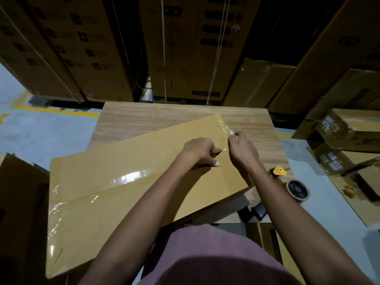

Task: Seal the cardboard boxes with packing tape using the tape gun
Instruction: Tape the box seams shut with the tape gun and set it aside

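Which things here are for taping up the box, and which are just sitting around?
For the job: the flat cardboard box, the clear tape along its seam, the tape gun, the left hand and the right hand.

Just lying about: the wooden table, the stacked boxes behind, the boxes on the floor.

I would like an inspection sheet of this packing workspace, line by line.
Surface: wooden table, partly covered.
Job's things: flat cardboard box lying slantwise, clear tape along its seam; tape gun on the table at the right.
Clutter: nothing seen.
Grips: left hand rests on the box; right hand pinches tape at the box's far edge.
Cables: nothing seen.
Surroundings: stacked cartons behind; taped boxes at right.
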The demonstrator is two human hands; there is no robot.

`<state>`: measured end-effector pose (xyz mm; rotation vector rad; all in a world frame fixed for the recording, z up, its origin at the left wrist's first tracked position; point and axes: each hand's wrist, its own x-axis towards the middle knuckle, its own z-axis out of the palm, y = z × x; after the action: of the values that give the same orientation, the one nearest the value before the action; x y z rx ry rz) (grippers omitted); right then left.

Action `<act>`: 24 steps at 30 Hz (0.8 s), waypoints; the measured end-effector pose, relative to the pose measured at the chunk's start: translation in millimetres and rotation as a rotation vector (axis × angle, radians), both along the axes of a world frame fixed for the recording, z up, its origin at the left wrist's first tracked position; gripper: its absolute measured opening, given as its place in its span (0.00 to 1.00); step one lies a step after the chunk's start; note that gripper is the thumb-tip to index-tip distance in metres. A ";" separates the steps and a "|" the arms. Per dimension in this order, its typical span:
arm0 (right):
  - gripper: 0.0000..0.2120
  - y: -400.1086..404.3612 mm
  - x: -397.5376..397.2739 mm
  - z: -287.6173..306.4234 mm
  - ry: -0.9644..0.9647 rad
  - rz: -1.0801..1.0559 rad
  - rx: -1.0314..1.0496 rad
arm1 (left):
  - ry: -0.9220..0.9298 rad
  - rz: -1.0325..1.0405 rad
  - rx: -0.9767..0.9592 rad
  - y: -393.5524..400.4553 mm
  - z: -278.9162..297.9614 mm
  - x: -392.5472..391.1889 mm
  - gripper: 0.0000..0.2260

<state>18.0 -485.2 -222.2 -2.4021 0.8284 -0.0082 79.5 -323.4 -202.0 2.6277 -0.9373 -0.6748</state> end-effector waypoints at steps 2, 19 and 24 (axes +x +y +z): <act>0.28 2.8 -42.4 1.8 0.044 0.027 -0.112 | -0.077 0.012 -0.083 10.3 -7.6 -6.5 0.24; 0.29 37.7 -122.5 -9.5 0.112 0.331 -0.397 | -0.352 0.481 -0.043 89.7 -31.1 -119.1 0.21; 0.29 35.5 -122.3 -10.6 0.099 0.316 -0.371 | -0.313 0.566 0.046 160.4 -31.7 -128.0 0.24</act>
<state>-104.2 -449.8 -232.8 -2.8824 0.5136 0.0889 -48.6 -163.1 -233.7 2.8847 -0.2038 -0.1486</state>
